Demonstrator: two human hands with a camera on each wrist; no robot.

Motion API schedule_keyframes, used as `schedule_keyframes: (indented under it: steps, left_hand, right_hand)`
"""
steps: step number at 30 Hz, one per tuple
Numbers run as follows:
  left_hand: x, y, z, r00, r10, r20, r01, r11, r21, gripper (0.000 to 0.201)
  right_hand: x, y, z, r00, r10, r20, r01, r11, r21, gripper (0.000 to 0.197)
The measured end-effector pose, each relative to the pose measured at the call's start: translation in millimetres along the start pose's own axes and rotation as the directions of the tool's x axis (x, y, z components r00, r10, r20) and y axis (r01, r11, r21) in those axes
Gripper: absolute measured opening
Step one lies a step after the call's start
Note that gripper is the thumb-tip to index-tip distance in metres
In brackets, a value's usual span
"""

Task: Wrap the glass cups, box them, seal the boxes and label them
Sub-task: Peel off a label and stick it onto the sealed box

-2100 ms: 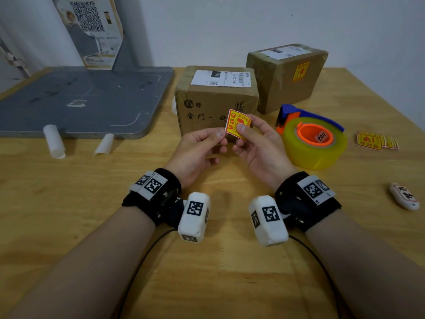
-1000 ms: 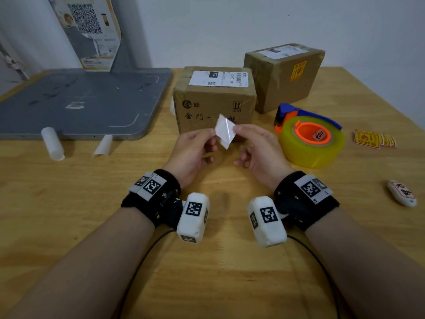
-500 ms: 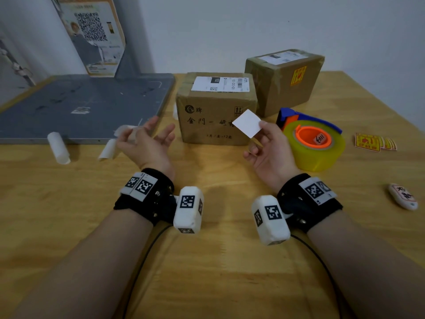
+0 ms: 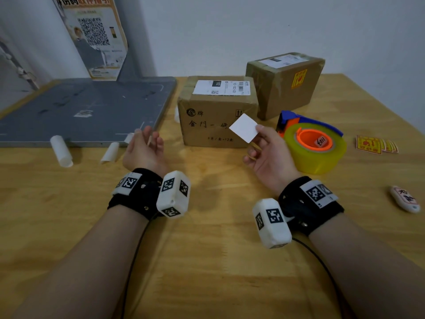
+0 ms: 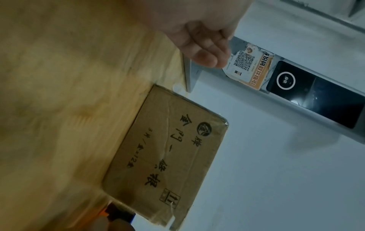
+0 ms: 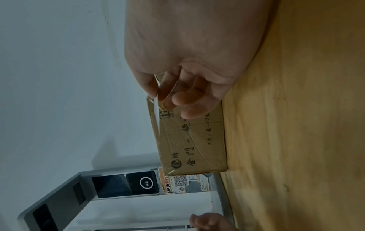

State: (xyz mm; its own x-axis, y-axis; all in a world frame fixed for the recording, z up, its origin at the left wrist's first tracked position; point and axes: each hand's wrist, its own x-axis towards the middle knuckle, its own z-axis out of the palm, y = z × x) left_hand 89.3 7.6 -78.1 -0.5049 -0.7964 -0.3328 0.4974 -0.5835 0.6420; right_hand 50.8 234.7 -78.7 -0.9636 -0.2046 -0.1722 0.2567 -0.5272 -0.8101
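Observation:
My right hand [image 4: 258, 137] pinches a small square sticker [image 4: 244, 127] by one corner, its white back towards me, in front of the near cardboard box [image 4: 207, 132]. That box carries a white shipping label on top. In the right wrist view the sticker [image 6: 157, 112] shows edge-on between thumb and fingers, with the box [image 6: 193, 145] behind. The far box [image 4: 285, 86] has a yellow sticker on its side. My left hand [image 4: 147, 143] hovers left of the near box, palm up, fingers relaxed and empty; the left wrist view shows this hand [image 5: 203, 46] holding nothing.
A yellow tape roll in a blue-orange dispenser [image 4: 315, 148] stands right of my right hand. Spare yellow stickers [image 4: 374, 145] and a small white oval object [image 4: 404, 199] lie further right. Two white paper rolls [image 4: 61, 151] [image 4: 110, 152] and a white scrap [image 4: 129, 137] lie by the grey plate [image 4: 80, 109].
The hands peeled the sticker apart. My left hand swung left with the backing and now is empty. My right hand keeps the sticker, lifted slightly before the near box.

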Motion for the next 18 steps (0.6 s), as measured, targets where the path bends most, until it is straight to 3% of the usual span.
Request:
schedule_keyframes:
  steps: [5, 8, 10, 13, 16, 18]
  left_hand:
    - [-2, 1, 3, 0.999, -0.034, 0.033, 0.033, 0.999, 0.032, 0.028]
    - [-16, 3, 7, 0.973, -0.065, 0.223, 0.022, 0.982, 0.19, 0.033]
    - [-31, 2, 10, 0.887, -0.104, 0.45, -0.075, 0.929, 0.363, 0.03]
    - [-53, -4, 11, 0.692, -0.203, 0.693, -0.315, 0.779, 0.542, 0.018]
    - [-61, -12, 7, 0.537, -0.312, 0.784, -0.481, 0.649, 0.589, 0.016]
    - [-64, -14, 5, 0.487, -0.358, 0.797, -0.487, 0.646, 0.587, 0.017]
  right_hand:
    - [0, 0, 0, 1.0, 0.008, 0.007, -0.008, 1.0, -0.014, 0.018]
    - [-1, 0, 1, 1.0, -0.005, -0.002, 0.005, 1.0, -0.027, 0.019]
    - [-1, 0, 2, 1.0, -0.026, -0.004, 0.026, 0.998, -0.055, 0.019]
    - [-3, 0, 4, 0.998, -0.055, 0.022, 0.057, 0.994, -0.098, 0.015]
    - [-7, -1, 6, 0.991, -0.065, 0.115, 0.081, 0.987, -0.142, 0.011]
    - [-9, -1, 7, 0.981, -0.049, 0.188, 0.079, 0.985, -0.156, 0.014]
